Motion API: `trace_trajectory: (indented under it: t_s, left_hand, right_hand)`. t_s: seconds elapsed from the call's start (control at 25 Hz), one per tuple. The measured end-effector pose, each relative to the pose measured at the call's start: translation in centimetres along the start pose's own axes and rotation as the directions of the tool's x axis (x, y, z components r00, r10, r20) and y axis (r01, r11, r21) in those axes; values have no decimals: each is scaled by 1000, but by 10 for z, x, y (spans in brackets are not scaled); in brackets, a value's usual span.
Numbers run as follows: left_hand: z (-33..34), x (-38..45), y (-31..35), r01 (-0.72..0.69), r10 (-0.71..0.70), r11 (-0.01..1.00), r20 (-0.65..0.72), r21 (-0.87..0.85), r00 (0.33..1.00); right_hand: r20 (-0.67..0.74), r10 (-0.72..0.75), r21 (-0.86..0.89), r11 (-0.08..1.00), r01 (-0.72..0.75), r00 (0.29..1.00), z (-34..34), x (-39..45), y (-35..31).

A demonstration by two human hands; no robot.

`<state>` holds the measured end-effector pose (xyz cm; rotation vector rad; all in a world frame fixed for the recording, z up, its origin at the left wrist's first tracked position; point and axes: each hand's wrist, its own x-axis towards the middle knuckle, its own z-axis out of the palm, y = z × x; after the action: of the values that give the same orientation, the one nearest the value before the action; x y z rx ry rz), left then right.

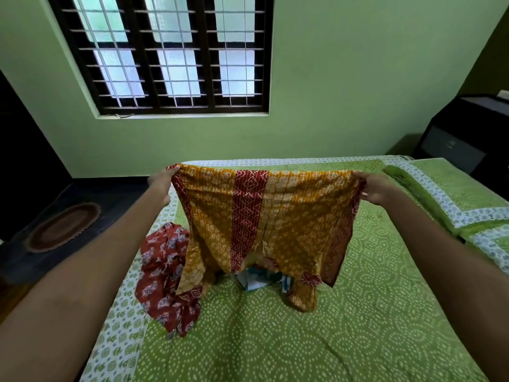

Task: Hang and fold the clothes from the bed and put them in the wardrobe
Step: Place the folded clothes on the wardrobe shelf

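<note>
A mustard-yellow garment [289, 216] with dark red patterned bands hangs spread out above the bed [275, 340]. My left hand [162, 180] grips its upper left corner and my right hand [374, 188] grips its upper right corner, both arms stretched forward. The garment's lower end trails onto the green bedsheet. A crumpled red floral cloth [162, 277] lies on the bed at the left, partly behind the held garment. A white and blue cloth [256, 281] peeks out under the garment, mostly hidden.
Two green pillows [446, 197] with white patterned borders lie at the bed's right. A dark cabinet [468, 139] stands in the right corner. An oval brown mat [64, 227] lies on the dark floor at the left. A barred window [170, 51] fills the green wall ahead.
</note>
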<state>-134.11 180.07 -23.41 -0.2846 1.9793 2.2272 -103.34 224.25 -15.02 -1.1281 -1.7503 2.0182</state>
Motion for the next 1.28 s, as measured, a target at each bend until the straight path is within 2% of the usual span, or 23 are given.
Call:
trace_trajectory:
  t_s: [0.08, 0.24, 0.28, 0.4, 0.56, 0.64, 0.76, 0.84, 0.92, 0.96, 1.04, 1.08, 1.12, 1.16, 1.2, 1.24, 1.28]
  left_hand:
    - [-6, 11, -3, -10, 10, 1000, 39, -8, 999]
    - [17, -91, 43, -58, 58, 998, 68, -7, 996]
    - [20, -95, 47, -67, 67, 998, 85, -4, 994]
    - [21, -98, 55, -98, 100, 995, 56, -32, 993]
    - [19, -99, 62, -114, 114, 993, 25, -22, 993]
    - [16, -102, 61, -121, 121, 992, 22, 15, 992]
    - [14, -105, 55, -155, 155, 988, 16, 27, 988]
    - [14, -111, 54, -182, 180, 982, 41, 58, 983]
    - [16, -118, 51, -215, 208, 972, 80, 95, 975]
    - [14, -120, 50, -204, 193, 974, 113, 98, 975]
    - [5, -122, 50, -127, 91, 984, 259, 127, 962]
    - [0, -120, 50, -81, 16, 984, 371, 160, 929]
    - [-5, -117, 49, -36, -48, 981, 420, 189, 906]
    - [-6, -115, 47, -15, -64, 980, 389, 197, 919]
    - [-1, -109, 42, 15, -54, 990, 278, 141, 959]
    - [6, -108, 36, 14, -21, 998, 96, 67, 995]
    - [17, -110, 28, -8, 11, 999, -88, 44, 996]
  right_hand:
    - [16, -57, 50, 997, 56, 998, -7, 5, 1]
    - [265, -107, 42, 994, 100, 958, -12, 3, 4]
    - [266, -109, 10, 994, 110, 958, -10, 3, 3]
    - [142, -152, -30, 987, 157, 978, -6, 7, -12]
    - [264, -223, -60, 967, 246, 938, -8, 0, -34]
    - [321, -220, -204, 934, 294, 921, -4, -6, -36]
    - [319, -244, -478, 793, 377, 916, 0, -10, -31]
    - [306, -311, -647, 625, 437, 900, -2, -6, -27]
    - [313, -385, -750, 461, 475, 868, -4, -4, -22]
    - [320, -407, -761, 427, 488, 856, -6, -3, -20]
    - [360, -385, -721, 464, 515, 850, -11, -4, -13]
    - [376, -339, -670, 543, 506, 862, -14, -6, -8]
    - [378, -288, -609, 638, 471, 880, -15, -8, -3]
    - [340, -263, -562, 713, 420, 903, -15, -8, 3]
    - [262, -275, -521, 766, 375, 925, -10, -7, 10]
    - [150, -310, -497, 797, 343, 939, -2, -6, 16]
    - [40, -345, -481, 816, 321, 938, 11, -5, 25]
